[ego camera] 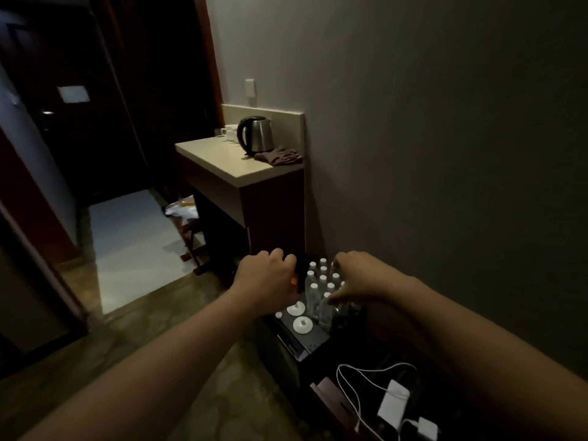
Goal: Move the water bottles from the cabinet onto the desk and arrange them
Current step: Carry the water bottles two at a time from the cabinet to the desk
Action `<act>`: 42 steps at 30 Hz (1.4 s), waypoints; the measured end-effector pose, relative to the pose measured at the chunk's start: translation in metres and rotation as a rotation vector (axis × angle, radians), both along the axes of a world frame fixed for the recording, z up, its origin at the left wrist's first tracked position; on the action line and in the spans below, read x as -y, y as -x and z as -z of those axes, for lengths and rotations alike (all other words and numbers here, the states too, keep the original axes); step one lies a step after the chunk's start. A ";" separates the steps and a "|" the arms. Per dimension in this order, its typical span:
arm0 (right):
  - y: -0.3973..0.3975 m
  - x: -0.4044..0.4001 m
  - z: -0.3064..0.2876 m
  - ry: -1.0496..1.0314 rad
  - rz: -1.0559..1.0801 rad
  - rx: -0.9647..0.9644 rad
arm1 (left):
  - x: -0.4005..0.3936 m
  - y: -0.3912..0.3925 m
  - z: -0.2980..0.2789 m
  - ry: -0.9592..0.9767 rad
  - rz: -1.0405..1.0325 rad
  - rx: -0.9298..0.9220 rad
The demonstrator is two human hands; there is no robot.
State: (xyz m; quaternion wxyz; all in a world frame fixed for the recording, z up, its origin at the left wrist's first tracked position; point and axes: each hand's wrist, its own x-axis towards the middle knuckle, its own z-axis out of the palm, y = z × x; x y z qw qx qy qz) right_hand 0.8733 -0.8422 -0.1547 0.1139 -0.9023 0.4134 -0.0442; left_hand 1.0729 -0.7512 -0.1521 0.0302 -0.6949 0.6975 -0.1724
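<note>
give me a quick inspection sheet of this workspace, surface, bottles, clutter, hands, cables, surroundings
surface: pale counter top, no bottles on it
job's things: cluster of white-capped water bottles low by the wall
clutter: steel kettle, white cups, crumpled cloth; two white round lids beside the bottles
grippers: left hand fisted beside the bottles; right hand reaching onto them, grip unclear
cables: white cable with white adapter
surroundings: dim room, bare wall, wall socket

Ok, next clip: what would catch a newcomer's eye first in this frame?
Two bare forearms reach in from the bottom, the left hand and right hand over a cluster of white-capped water bottles low by the wall. Beyond them, a steel kettle stands on a pale counter, beside a crumpled cloth.
</note>
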 end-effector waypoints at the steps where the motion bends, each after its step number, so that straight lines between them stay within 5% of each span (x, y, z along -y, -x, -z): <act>1: -0.009 0.013 0.003 -0.012 0.039 0.005 | 0.019 -0.012 0.002 -0.008 0.026 0.000; 21: -0.109 0.268 0.213 -0.305 0.567 0.098 | 0.359 -0.133 0.203 -0.309 0.236 -0.189; 30: -0.117 0.286 0.347 -0.457 0.894 0.179 | 0.433 -0.150 0.357 -0.470 0.340 -0.237; 42: -0.142 0.300 0.499 -0.586 1.120 0.267 | 0.460 -0.139 0.519 -0.575 0.405 -0.593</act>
